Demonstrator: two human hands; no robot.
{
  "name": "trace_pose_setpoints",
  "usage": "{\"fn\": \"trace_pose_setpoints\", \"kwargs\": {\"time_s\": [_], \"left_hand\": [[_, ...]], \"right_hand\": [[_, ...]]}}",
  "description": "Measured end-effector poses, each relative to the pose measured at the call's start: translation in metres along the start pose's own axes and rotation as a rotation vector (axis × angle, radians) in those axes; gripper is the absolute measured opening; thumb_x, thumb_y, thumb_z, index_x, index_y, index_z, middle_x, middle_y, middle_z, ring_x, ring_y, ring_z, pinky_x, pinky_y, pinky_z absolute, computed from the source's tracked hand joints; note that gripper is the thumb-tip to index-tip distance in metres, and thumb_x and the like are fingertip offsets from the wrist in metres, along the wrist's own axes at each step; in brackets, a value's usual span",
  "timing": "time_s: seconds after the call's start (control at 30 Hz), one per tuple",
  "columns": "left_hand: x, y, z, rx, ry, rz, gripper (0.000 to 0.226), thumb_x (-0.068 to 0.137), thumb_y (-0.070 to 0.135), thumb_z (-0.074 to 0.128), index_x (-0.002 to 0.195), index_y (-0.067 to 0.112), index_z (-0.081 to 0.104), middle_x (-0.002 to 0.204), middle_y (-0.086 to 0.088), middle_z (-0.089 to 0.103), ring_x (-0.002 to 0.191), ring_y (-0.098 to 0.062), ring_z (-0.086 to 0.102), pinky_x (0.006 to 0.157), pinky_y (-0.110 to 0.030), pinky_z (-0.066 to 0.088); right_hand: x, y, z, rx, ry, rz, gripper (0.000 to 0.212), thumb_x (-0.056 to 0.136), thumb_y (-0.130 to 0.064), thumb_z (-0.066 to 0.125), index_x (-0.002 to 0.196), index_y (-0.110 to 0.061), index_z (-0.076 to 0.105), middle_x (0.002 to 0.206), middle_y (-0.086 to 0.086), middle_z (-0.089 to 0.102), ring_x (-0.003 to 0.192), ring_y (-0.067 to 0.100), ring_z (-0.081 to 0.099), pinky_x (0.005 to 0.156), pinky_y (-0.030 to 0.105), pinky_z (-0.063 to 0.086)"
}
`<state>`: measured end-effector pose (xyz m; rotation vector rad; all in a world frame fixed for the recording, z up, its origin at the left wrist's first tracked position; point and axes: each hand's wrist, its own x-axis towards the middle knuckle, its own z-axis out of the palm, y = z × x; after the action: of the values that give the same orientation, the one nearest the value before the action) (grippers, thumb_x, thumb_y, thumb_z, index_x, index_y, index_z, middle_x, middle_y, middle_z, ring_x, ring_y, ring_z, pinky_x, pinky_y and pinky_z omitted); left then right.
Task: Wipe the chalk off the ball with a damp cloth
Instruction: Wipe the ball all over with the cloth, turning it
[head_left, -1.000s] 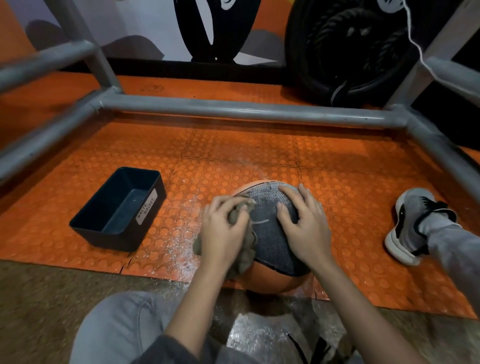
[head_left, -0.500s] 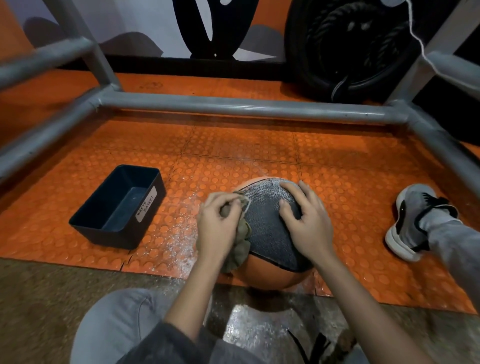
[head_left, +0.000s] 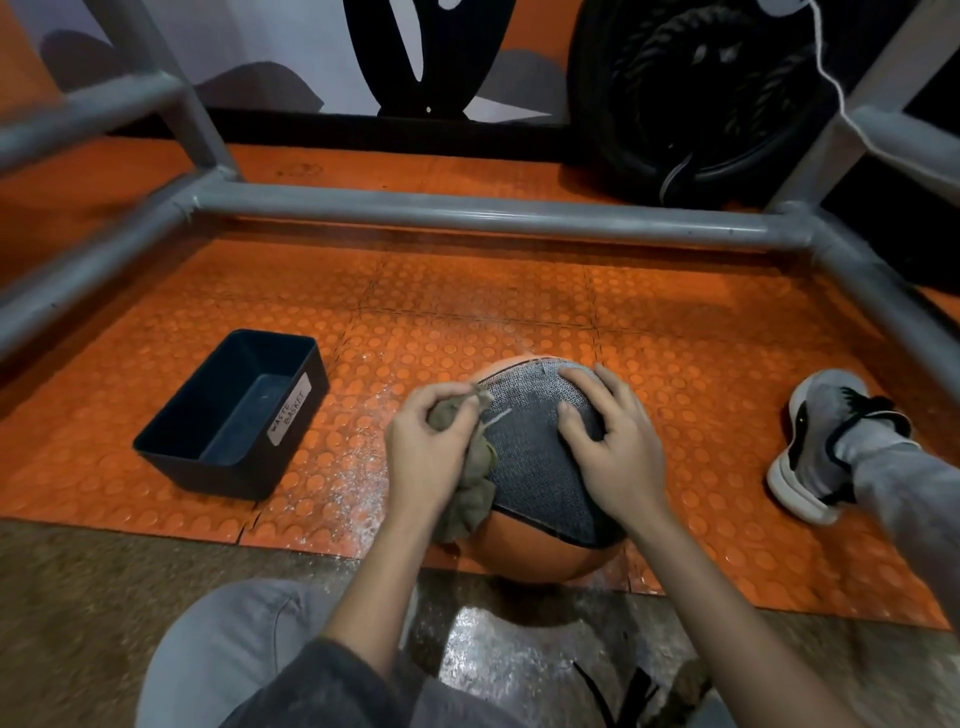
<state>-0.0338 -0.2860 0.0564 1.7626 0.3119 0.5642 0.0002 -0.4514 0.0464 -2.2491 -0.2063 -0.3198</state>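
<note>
Left hand (head_left: 423, 452): fingers (head_left: 441, 402) curled tight around a bunched-up olive cloth (head_left: 470, 499), pressing it against the upper left side of the ball (head_left: 535, 462). The loose end of the cloth hangs down the ball's side under that hand.

Right hand (head_left: 621, 457) sits on top of the ball on the right, fingers (head_left: 584, 382) spread and a bit bent, tips pushing down on the dark grey textured panel. It's not gripping anything, just planted there.

The ball itself is orange with that grey panel facing up, and it sits on the orange studded floor mat (head_left: 519, 301), right at the mat's near edge. There's white chalk dust (head_left: 358, 483) scattered on the mat just left of the ball.

Further left, well apart from the ball, is a dark bin (head_left: 223, 475) with a "WASTE BASKET" label. A grey pipe frame (head_left: 467, 213) runs across behind it all. A grey-and-white shoe (head_left: 821, 441) rests on the mat off to the right, and there's a black tyre (head_left: 649, 130) at the back.
</note>
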Motion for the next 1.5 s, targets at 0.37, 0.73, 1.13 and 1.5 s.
{"fn": "trace_pose_setpoints", "kwargs": {"time_s": [0.37,0.73,1.13,1.5], "left_hand": [[0.021,-0.008,-0.009,0.043,0.032,-0.047,0.023,0.081,0.009,0.071,0.073,0.030,0.067,0.086,0.010,0.060,0.077,0.014,0.054,0.083,-0.022,0.046],[-0.001,0.007,-0.003,0.088,-0.126,0.195,0.017,0.081,0.007,0.072,0.081,0.024,0.071,0.088,0.010,0.063,0.086,0.006,0.058,0.081,-0.011,0.045],[-0.009,0.008,0.006,0.134,-0.113,0.249,0.007,0.078,0.021,0.069,0.082,0.023,0.073,0.086,0.007,0.066,0.082,0.009,0.058,0.076,-0.005,0.040],[0.011,0.003,-0.002,0.083,-0.034,-0.007,0.012,0.082,0.009,0.069,0.081,0.021,0.073,0.089,0.001,0.069,0.088,-0.005,0.062,0.079,-0.010,0.043]], "right_hand": [[-0.001,-0.001,0.001,-0.002,-0.016,-0.018,0.061,0.076,-0.067,0.031,0.126,-0.044,0.055,0.145,-0.005,0.042,0.134,0.016,0.036,0.106,0.038,0.032],[0.002,0.003,0.000,0.013,-0.037,-0.032,0.057,0.077,-0.069,0.032,0.126,-0.047,0.053,0.144,-0.008,0.042,0.132,0.015,0.036,0.104,0.038,0.034],[0.000,0.006,0.000,0.037,-0.005,-0.033,0.050,0.076,-0.065,0.037,0.119,-0.048,0.056,0.139,-0.009,0.047,0.129,0.014,0.041,0.102,0.037,0.036],[0.000,0.003,0.000,0.054,-0.005,-0.065,0.051,0.077,-0.062,0.039,0.119,-0.043,0.060,0.135,-0.007,0.049,0.126,0.013,0.043,0.097,0.027,0.032]]}}
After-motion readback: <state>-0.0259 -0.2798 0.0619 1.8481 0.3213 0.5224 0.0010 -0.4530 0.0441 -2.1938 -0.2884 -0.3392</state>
